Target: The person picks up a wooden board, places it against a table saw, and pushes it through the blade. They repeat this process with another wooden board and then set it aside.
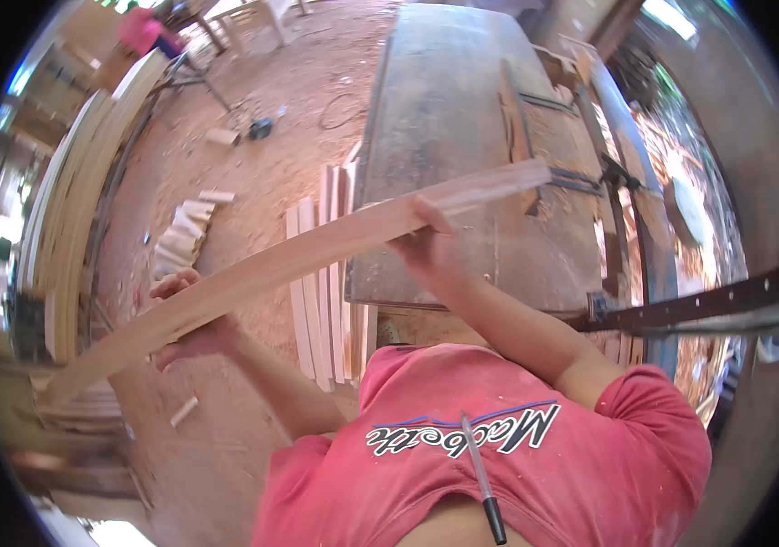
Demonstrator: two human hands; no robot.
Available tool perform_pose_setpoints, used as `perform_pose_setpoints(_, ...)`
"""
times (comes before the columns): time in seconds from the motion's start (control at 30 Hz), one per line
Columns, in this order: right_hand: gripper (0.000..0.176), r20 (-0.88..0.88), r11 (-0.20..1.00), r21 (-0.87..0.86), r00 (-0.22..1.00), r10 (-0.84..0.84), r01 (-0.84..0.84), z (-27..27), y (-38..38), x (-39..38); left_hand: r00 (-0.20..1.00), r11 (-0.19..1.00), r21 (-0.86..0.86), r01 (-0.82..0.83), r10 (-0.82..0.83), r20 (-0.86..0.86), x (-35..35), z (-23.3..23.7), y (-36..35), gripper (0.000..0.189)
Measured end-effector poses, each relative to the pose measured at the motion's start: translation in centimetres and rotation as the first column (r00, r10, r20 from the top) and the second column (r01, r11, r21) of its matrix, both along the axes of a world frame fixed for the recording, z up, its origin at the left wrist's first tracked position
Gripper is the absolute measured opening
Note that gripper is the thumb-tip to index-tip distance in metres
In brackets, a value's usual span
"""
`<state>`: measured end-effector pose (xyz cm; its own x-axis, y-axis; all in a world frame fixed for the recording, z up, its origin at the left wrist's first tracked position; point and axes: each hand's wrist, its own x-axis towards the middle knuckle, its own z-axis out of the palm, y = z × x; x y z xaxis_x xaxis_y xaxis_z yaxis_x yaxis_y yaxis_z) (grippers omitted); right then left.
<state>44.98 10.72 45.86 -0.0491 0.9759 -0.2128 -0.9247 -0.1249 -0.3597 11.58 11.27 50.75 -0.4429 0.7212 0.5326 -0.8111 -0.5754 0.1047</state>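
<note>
A long, pale wooden board (289,260) slants across the view, its far end to the right over the worktable. My left hand (200,339) holds it near its left part from beneath, fingertips showing past the far edge and thumb on the near side. Closer to the right end, my right hand (428,244) is closed round the board, with fingers over its upper edge. Both ends of the board look slightly blurred.
Beyond is a worktable (448,82) with a wooden fence (517,128). Narrow wooden strips (307,301) lean beside it. Short wood offcuts (184,235) lie on the dusty floor. Long boards (79,191) are stacked at left. A metal bar (708,301) juts in from the right.
</note>
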Motion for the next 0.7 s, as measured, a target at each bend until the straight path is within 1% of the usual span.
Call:
perform_pose_setpoints(0.03, 0.031, -0.01, 0.999, -0.004, 0.999, -0.041, 0.041, 1.1, -0.1, -0.5, 0.961, 0.967, -0.108, -0.231, 0.209, -0.183, 1.1, 0.3, 0.6, 0.096)
perform_pose_setpoints(0.07, 0.032, -0.03, 1.0, -0.013, 1.0, 0.002, -0.002, 2.2, -0.1, -0.8, 0.965, 0.974, -0.107, -0.197, 0.174, -0.194, 1.4, 0.3, 0.9, 0.096)
perform_pose_setpoints(0.1, 0.033, -0.053, 0.999, -0.017, 0.998, 0.046, -0.047, 2.7, -0.1, -0.5, 0.954, 0.946, -0.211, -0.247, 0.199, -0.224, 1.1, 0.2, 1.0, 0.089)
perform_pose_setpoints(0.13, 0.033, -0.066, 1.0, -0.014, 0.998, 0.013, -0.014, 2.5, -0.1, 0.5, 0.94, 0.904, -0.306, -0.298, 0.222, -0.259, 0.7, 0.3, 1.3, 0.084)
perform_pose_setpoints(0.17, 0.031, 0.155, 0.987, -0.051, 0.975, 0.157, -0.151, 2.1, -0.4, 1.7, 0.966, 0.943, -0.282, -0.175, 0.11, -0.232, 0.3, 1.7, 1.5, 0.071)
perform_pose_setpoints(0.2, 0.031, 0.361, 0.955, -0.115, 0.884, 0.296, -0.273, 1.8, -0.6, 3.1, 0.966, 0.95, -0.274, -0.151, 0.082, -0.245, -0.3, 3.1, 1.8, 0.071)
perform_pose_setpoints(0.23, 0.031, 0.538, 0.904, -0.208, 0.729, 0.424, -0.373, 1.6, -0.8, 4.4, 0.914, 0.949, -0.238, -0.205, 0.098, -0.394, -0.9, 4.4, 2.1, 0.066)
perform_pose_setpoints(0.27, 0.031, 0.531, 0.913, -0.201, 0.743, 0.407, -0.356, 1.4, -1.2, 6.0, 0.839, 0.947, -0.193, -0.258, 0.12, -0.531, -1.0, 6.1, 2.5, 0.062)
perform_pose_setpoints(0.3, 0.028, 0.827, 0.922, -0.107, 0.482, 0.29, -0.372, 1.1, -1.9, 7.8, 0.837, 0.95, -0.191, -0.246, 0.109, -0.537, -0.8, 7.6, 3.2, 0.062)
perform_pose_setpoints(0.33, 0.026, 0.983, 0.906, -0.032, 0.151, 0.105, -0.422, 0.8, -2.6, 9.5, 0.866, 0.945, -0.211, -0.251, 0.122, -0.485, -0.4, 9.5, 3.8, 0.062)
perform_pose_setpoints(0.37, 0.022, 0.971, 0.952, -0.009, 0.224, 0.081, -0.306, 0.9, -3.0, 11.1, 0.892, 0.937, -0.233, -0.259, 0.14, -0.429, 0.0, 11.2, 4.5, 0.062)
perform_pose_setpoints(0.4, 0.018, 0.956, 0.982, 0.007, 0.29, 0.049, -0.189, 1.2, -3.1, 12.8, 0.872, 0.955, -0.199, -0.22, 0.101, -0.479, -0.4, 12.6, 5.8, 0.064)
perform_pose_setpoints(0.43, 0.018, 0.934, 0.994, 0.076, 0.354, -0.044, -0.077, 1.5, -2.5, 15.0, 0.847, 0.969, -0.169, -0.182, 0.068, -0.527, -0.3, 14.1, 7.3, 0.066)
perform_pose_setpoints(0.47, 0.018, 0.904, 0.99, 0.137, 0.404, -0.141, 0.037, 2.0, -1.5, 16.9, 0.854, 0.958, -0.177, -0.226, 0.108, -0.509, 1.8, 16.1, 8.3, 0.063)
perform_pose_setpoints(0.5, 0.019, 0.871, 0.97, 0.179, 0.433, -0.233, 0.163, 4.1, -0.6, 17.9, 0.859, 0.946, -0.184, -0.266, 0.147, -0.491, 4.8, 18.5, 9.4, 0.06)
perform_pose_setpoints(0.53, 0.02, 0.831, 0.932, 0.216, 0.445, -0.332, 0.292, 6.9, 0.0, 18.8, 0.818, 0.946, -0.195, -0.258, 0.107, -0.565, 7.9, 20.5, 9.9, 0.056)
perform_pose_setpoints(0.57, 0.025, 0.826, 0.917, 0.272, 0.418, -0.379, 0.293, 9.0, 0.6, 19.8, 0.79, 0.972, -0.167, -0.164, 0.028, -0.613, 10.4, 22.3, 11.3, 0.049)
perform_pose_setpoints(0.6, 0.03, 0.815, 0.895, 0.332, 0.387, -0.43, 0.297, 10.8, 1.1, 20.7, 0.791, 0.979, -0.092, -0.181, 0.089, -0.606, 13.0, 23.5, 13.4, 0.041)
perform_pose_setpoints(0.63, 0.03, 0.811, 0.885, 0.344, 0.376, -0.449, 0.313, 12.2, 1.8, 21.3, 0.717, 0.98, -0.183, 0.082, -0.186, -0.671, 16.4, 24.8, 13.6, 0.035)
perform_pose_setpoints(0.67, 0.034, 0.81, 0.873, 0.418, 0.332, -0.484, 0.253, 13.5, 2.5, 21.5, 0.771, 0.991, -0.106, -0.077, -0.009, -0.637, 20.1, 25.9, 14.7, 0.032)
perform_pose_setpoints(0.7, 0.038, 0.806, 0.856, 0.482, 0.29, -0.517, 0.188, 14.7, 3.2, 21.5, 0.739, 0.997, -0.068, -0.039, -0.017, -0.674, 22.7, 27.0, 16.0, 0.029)
